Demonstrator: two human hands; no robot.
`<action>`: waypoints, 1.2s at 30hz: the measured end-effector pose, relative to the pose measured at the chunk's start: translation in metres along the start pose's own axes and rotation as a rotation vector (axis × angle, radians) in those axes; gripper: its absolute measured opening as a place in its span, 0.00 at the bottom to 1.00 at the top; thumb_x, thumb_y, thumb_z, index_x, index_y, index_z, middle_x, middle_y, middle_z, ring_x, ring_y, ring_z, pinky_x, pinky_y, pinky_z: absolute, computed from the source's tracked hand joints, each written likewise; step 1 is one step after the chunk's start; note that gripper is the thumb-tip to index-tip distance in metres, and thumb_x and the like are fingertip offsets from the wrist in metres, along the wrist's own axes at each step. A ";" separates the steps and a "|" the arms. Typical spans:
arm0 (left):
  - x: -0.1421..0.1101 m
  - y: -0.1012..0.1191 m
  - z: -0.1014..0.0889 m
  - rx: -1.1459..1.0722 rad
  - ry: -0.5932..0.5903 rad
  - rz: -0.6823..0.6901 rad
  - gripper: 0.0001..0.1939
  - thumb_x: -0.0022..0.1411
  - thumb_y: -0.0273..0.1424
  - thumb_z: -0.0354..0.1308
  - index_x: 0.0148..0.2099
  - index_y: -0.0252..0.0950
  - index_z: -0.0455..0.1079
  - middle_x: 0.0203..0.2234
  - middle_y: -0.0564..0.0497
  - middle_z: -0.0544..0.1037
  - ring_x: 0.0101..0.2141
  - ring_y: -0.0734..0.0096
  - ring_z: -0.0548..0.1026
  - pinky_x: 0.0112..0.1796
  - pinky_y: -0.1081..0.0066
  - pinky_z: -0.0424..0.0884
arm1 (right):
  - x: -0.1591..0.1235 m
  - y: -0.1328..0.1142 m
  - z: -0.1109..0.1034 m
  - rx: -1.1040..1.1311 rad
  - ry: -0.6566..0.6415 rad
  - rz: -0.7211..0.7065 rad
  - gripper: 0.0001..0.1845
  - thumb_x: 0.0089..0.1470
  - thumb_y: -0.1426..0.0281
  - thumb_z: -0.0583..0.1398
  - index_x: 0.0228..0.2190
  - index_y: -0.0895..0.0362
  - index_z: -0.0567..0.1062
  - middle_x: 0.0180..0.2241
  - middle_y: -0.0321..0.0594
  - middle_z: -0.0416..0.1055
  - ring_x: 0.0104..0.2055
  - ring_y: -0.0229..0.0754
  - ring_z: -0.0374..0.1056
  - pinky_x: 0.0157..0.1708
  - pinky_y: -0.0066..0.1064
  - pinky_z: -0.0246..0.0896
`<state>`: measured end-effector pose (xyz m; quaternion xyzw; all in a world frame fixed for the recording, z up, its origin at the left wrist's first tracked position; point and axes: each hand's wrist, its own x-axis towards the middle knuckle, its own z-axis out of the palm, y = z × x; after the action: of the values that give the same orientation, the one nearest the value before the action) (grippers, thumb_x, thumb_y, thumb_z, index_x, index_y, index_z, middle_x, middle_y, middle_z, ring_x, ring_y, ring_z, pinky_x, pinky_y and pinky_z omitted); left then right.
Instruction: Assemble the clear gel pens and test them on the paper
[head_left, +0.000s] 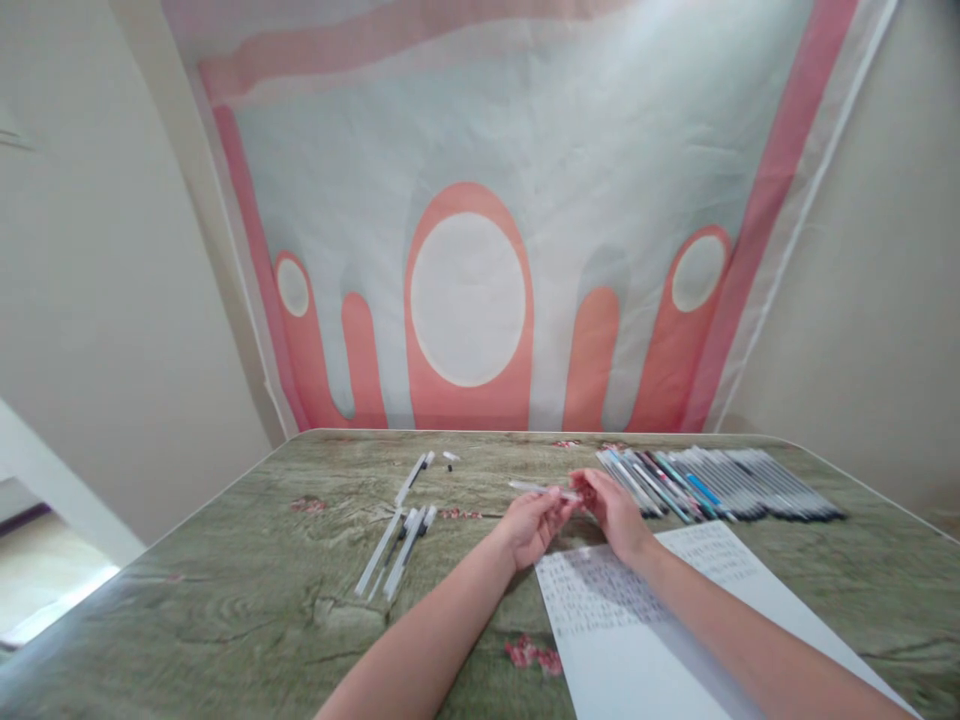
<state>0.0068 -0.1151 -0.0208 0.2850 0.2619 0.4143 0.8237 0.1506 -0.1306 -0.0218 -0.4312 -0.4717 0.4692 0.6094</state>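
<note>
A pale translucent pen (528, 487) lies nearly level between my two hands, its left end sticking out past the fingers. My left hand (531, 524) is closed in a pinch around its middle. The fingers of my right hand (611, 512) are closed at the pen's right end, which they hide. Under my right wrist is a white sheet of paper (637, 655) with rows of handwriting on its upper part. Just right of that hand, several pens (667, 482) in mixed colours lie side by side.
Farther right runs a row of several clear pens with dark tips (780, 485). Left of my hands lie several loose pen parts (409, 555), with another pair (411, 480) behind them. Small white and black pieces (451, 457) sit near the wood-patterned table's (247, 600) back edge, before a hanging printed cloth (330, 170).
</note>
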 end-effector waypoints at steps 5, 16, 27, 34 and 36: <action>0.003 0.008 -0.009 -0.119 -0.023 -0.036 0.08 0.55 0.29 0.57 0.34 0.27 0.69 0.26 0.48 0.75 0.25 0.80 0.72 0.31 0.81 0.69 | -0.008 -0.003 0.006 -0.317 -0.199 -0.228 0.19 0.43 0.58 0.59 0.36 0.56 0.73 0.39 0.42 0.68 0.39 0.42 0.64 0.37 0.32 0.61; 0.001 0.022 -0.016 0.415 -0.102 -0.131 0.21 0.52 0.45 0.53 0.32 0.29 0.70 0.26 0.45 0.74 0.25 0.74 0.71 0.25 0.76 0.63 | -0.012 -0.001 0.005 -0.328 0.035 -0.217 0.19 0.47 0.55 0.55 0.34 0.57 0.73 0.30 0.42 0.69 0.31 0.42 0.63 0.30 0.31 0.61; -0.008 0.143 -0.113 1.441 0.677 0.479 0.06 0.42 0.22 0.59 0.26 0.36 0.74 0.25 0.47 0.76 0.33 0.65 0.71 0.40 0.70 0.61 | 0.000 0.020 -0.002 -0.023 0.126 -0.016 0.20 0.44 0.54 0.57 0.34 0.56 0.69 0.29 0.39 0.71 0.17 0.32 0.56 0.15 0.26 0.51; -0.004 0.137 -0.121 1.506 0.655 0.440 0.08 0.39 0.19 0.59 0.22 0.37 0.72 0.21 0.50 0.75 0.32 0.66 0.72 0.40 0.71 0.62 | 0.002 0.022 -0.006 0.005 0.115 0.023 0.19 0.44 0.55 0.57 0.34 0.55 0.70 0.26 0.36 0.67 0.18 0.32 0.54 0.14 0.24 0.50; -0.003 0.134 -0.116 1.502 0.639 0.455 0.08 0.40 0.18 0.59 0.20 0.37 0.71 0.21 0.49 0.75 0.32 0.64 0.72 0.41 0.69 0.61 | 0.002 0.021 -0.006 -0.024 0.107 0.028 0.19 0.45 0.55 0.57 0.36 0.54 0.70 0.23 0.34 0.64 0.18 0.32 0.53 0.14 0.24 0.48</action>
<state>-0.1439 -0.0215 -0.0094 0.6716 0.6240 0.3465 0.1987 0.1534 -0.1255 -0.0435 -0.4695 -0.4381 0.4481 0.6220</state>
